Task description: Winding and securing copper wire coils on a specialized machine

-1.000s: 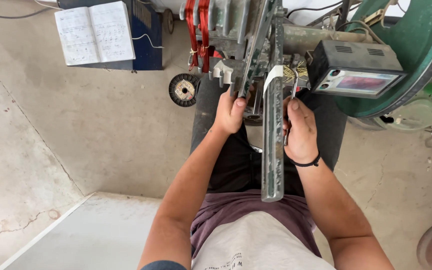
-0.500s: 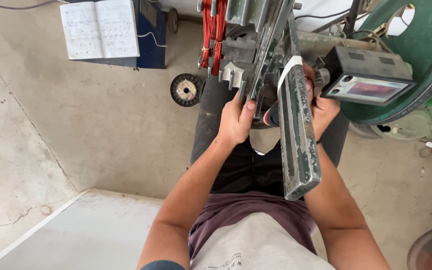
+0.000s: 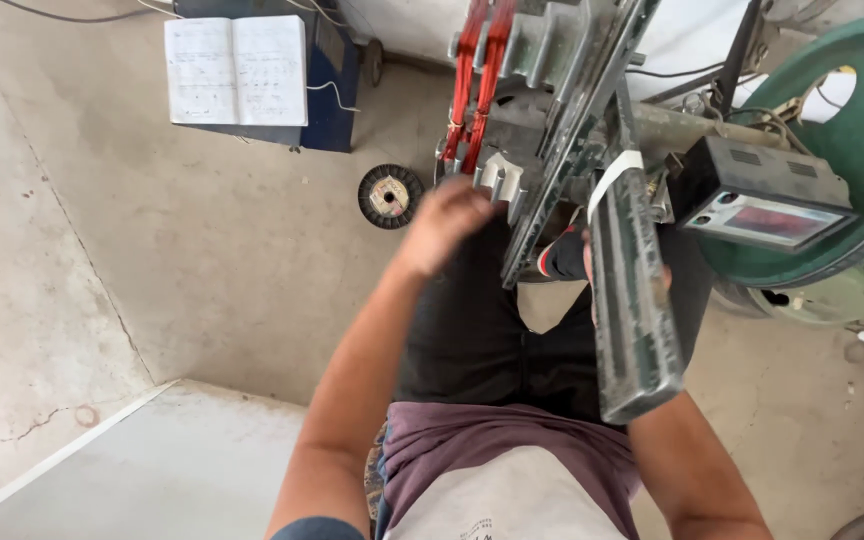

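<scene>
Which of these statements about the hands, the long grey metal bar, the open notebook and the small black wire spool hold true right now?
1. The left hand is raised near the red wire coils. True.
2. The long grey metal bar lies flat on the floor. False: it is held up over the person's lap, hiding most of the right hand.
3. The open notebook rests on a blue box. True.
4. The small black wire spool sits on the notebook. False: it lies on the concrete floor.

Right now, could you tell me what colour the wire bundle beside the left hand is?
Red: the wire bundle shows best in the head view, above the left hand.
</scene>
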